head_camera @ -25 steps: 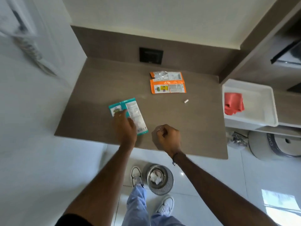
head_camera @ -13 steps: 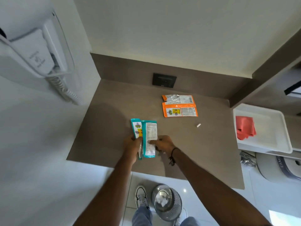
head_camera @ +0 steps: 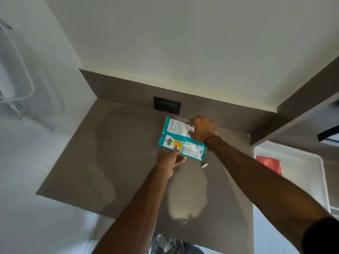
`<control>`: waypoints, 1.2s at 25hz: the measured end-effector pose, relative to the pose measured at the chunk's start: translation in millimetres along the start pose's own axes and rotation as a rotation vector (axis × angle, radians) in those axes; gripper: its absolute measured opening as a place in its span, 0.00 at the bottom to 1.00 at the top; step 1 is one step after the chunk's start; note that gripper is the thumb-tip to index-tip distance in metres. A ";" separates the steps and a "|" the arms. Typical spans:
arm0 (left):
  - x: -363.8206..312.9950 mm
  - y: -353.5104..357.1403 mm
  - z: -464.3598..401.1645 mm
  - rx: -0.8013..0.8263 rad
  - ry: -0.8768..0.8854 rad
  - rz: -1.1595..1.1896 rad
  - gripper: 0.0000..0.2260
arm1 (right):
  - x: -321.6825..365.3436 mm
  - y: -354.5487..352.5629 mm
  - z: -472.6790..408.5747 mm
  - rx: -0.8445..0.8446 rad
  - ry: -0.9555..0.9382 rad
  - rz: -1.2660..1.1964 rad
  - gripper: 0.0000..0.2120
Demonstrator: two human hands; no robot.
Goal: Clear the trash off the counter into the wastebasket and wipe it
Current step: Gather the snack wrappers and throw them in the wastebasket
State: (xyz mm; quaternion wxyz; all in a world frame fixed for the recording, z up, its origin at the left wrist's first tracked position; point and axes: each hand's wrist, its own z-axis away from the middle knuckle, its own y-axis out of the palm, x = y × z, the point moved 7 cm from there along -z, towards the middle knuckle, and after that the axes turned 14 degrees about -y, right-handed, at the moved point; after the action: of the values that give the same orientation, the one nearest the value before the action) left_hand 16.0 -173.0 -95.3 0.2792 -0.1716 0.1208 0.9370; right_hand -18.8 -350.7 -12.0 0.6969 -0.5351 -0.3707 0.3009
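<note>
My left hand (head_camera: 171, 159) pinches the lower left corner of a teal and white snack wrapper (head_camera: 180, 139) and holds it flat over the back of the brown counter (head_camera: 113, 153). My right hand (head_camera: 202, 129) reaches over the wrapper's upper right edge with fingers curled around a shiny whitish bit; I cannot tell what it grips. The orange wrapper is out of sight, under the teal one or my right hand. A small white scrap (head_camera: 204, 165) lies on the counter just below the wrapper. The metal wastebasket (head_camera: 165, 244) with white paper in it stands on the floor below the counter's front edge.
A black wall socket (head_camera: 167, 106) sits on the back panel right behind the wrapper. To the right is a white tray (head_camera: 311, 162) holding a red cloth (head_camera: 269, 163). A white wall unit with a coiled cord (head_camera: 27, 110) hangs on the left wall.
Both hands have carried the teal wrapper from the counter's front middle to the back, over where the orange wrapper lay. The orange wrapper is no longer visible.
</note>
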 end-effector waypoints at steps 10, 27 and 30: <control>23.7 36.8 -26.1 -0.137 -0.112 0.248 0.16 | -33.1 49.3 -24.0 0.220 -0.163 -0.035 0.20; 6.4 -28.0 48.5 0.366 0.101 0.474 0.10 | 63.3 51.8 131.9 -0.184 0.382 -1.678 0.19; 32.9 -48.6 54.7 0.360 0.078 0.403 0.15 | 80.2 67.6 160.7 -0.302 0.434 -1.444 0.18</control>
State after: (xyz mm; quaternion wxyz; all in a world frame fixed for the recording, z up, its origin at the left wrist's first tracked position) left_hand 3.7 -99.8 -64.6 0.1082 -0.1280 0.3278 0.9298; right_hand -111.4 -184.6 -37.4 0.6969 -0.2969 -0.5202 -0.3944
